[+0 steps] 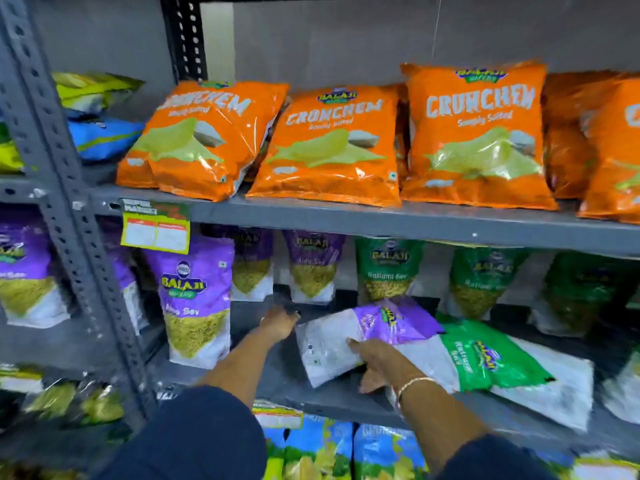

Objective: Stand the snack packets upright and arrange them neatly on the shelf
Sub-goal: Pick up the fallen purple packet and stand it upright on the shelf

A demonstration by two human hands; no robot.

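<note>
Shelving: a grey metal rack [381,223] with perforated uprights is seen from above, stocked on every level in view.
Top row: orange Crunchem packets [474,133] are propped along the upper shelf, leaning backward.
Middle shelf: purple Aloo Sev packets [197,296] are stood upright at the left, green Ratlami Sev packets [388,268] at the right rear.
Fallen green packet: a green-and-white packet [491,362] is laid flat at the front right of the middle shelf, partly under the purple one.
Fallen purple packet: a purple-and-white packet [346,337] is tipped on its side at the shelf's centre, white end toward the left.
Right hand [374,362]: closed on the purple packet's lower white edge, fingers on its face, thumb below; a thin bangle is worn at the wrist.
Left hand [278,322]: stretched toward the packet's left edge, fingers loosely spread, holding nothing; contact cannot be told.
Price tag [156,233]: a yellow-bordered label is fixed to the upper shelf's front lip at left.
</note>
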